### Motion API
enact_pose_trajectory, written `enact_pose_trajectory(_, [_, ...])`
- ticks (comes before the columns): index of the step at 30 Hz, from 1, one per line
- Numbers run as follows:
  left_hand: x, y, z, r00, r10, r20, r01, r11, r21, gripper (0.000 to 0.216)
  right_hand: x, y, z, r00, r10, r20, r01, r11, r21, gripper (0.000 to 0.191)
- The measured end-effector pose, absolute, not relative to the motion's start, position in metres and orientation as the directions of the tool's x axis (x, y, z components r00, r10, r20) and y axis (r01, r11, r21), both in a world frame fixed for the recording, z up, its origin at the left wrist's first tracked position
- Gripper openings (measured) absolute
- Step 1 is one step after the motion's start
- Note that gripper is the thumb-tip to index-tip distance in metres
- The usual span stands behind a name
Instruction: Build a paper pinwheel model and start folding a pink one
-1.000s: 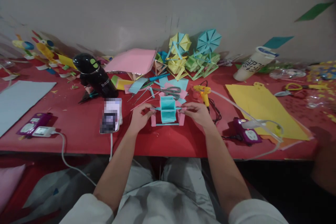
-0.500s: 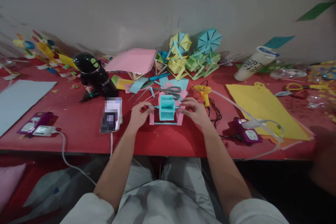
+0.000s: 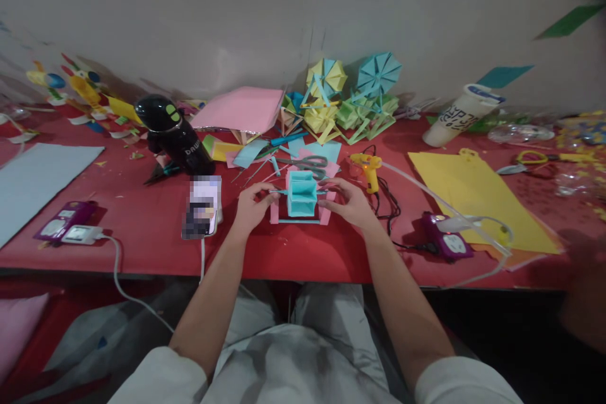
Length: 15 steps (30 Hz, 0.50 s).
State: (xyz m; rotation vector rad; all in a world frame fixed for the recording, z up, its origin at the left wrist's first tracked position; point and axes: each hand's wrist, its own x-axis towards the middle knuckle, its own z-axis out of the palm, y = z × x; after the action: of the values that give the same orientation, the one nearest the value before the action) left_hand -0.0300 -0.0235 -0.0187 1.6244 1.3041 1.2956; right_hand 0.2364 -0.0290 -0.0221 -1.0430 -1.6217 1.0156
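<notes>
turquoise paper wheel (image 3: 302, 194) sits between the hands: left hand (image 3: 253, 205) and right hand (image 3: 348, 202) each pinch an end of its rod (image 3: 281, 192), beside the pink supports (image 3: 274, 211). it seems light, stiff yet crushable, best gripped by the rod. beyond the left hand, a black bottle (image 3: 182, 145) reads "daw", partly cut off; far past the right hand, a white cup's (image 3: 452, 118) lettering is illegible.

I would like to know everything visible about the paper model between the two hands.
The paper model has a turquoise centre of folded, open compartments on a thin sideways rod. Pink supports flank it, joined below by a turquoise strip. Upright over the red table, it is held near the rod's ends by the left hand and right hand; table contact is unclear.
</notes>
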Motion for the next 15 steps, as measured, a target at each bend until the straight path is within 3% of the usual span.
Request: enact_pose_trajectory(15, [-0.0322,-0.0231,-0.0219,-0.011,0.961,0.275,0.302,-0.259,0.917,0.014,0.2288,-0.0265,-0.0222,-0.141,0.972,0.188,0.218,0.216,-0.952,0.022])
